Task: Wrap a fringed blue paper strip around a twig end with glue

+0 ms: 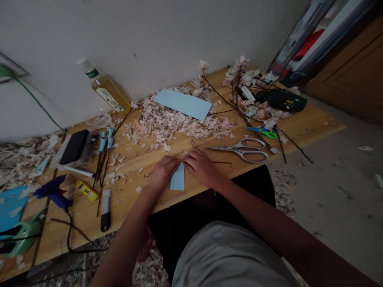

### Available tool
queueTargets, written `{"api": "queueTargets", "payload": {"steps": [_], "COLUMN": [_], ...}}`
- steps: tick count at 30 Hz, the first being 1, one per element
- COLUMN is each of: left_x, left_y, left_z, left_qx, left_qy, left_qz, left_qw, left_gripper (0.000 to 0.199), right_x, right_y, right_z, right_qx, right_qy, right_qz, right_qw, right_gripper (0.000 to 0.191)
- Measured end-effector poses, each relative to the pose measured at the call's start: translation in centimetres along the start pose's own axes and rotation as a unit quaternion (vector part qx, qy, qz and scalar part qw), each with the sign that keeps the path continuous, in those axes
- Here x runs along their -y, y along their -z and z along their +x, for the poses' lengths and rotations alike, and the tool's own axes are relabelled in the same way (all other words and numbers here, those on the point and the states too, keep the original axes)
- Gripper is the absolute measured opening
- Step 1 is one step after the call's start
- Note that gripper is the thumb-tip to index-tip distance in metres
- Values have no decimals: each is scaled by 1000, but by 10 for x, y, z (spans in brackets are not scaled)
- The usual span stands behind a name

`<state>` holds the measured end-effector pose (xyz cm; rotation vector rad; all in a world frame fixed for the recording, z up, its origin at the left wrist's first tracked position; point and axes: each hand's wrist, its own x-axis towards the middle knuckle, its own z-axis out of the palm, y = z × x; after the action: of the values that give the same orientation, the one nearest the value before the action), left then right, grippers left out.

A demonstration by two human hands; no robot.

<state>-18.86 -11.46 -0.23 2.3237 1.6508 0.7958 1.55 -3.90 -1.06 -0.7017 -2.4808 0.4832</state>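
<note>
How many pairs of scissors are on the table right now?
2. The large silver scissors lie right of the right hand; the small green-and-blue scissors lie just beyond them by the blossom branches. More may hide under scraps.

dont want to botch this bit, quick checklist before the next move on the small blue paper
1. Both hands on the small blue paper: left hand and right hand press it, ok.
2. Paper flat on the table: ok.
3. Fold edges lined up: cannot tell.
4. Silver scissors within reach, beside right hand: ok.
5. Bare wood under the paper: ok; scraps lie farther back.
</note>
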Motion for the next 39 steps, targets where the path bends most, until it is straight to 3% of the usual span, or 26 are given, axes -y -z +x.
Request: {"api": "queueTargets", "payload": {"steps": [5, 19, 31, 39], "left_x": [1, -2, -4, -2], "left_y": [5, 11, 10, 11], "left_z": [8, 11, -6, -7], "left_qx": [3, 57, 51, 31], "left_qy": [38, -4, -58, -40], "left_qz": [-3, -5, 12, -9], "left_qw": [999, 998, 997, 999], "left_gripper": [26, 20, 21, 21], "right_x": [1, 4, 14, 27], "right_y": [1, 3, 0, 2], "right_z": [-1, -9, -6, -11], "right_qx": [3, 21, 25, 26], "right_qy": [-6, 9, -30, -46], "right_qz": [1, -16, 5, -18], "right_qw": [1000, 1000, 999, 998], "right_gripper": [13, 16, 16, 8]}}
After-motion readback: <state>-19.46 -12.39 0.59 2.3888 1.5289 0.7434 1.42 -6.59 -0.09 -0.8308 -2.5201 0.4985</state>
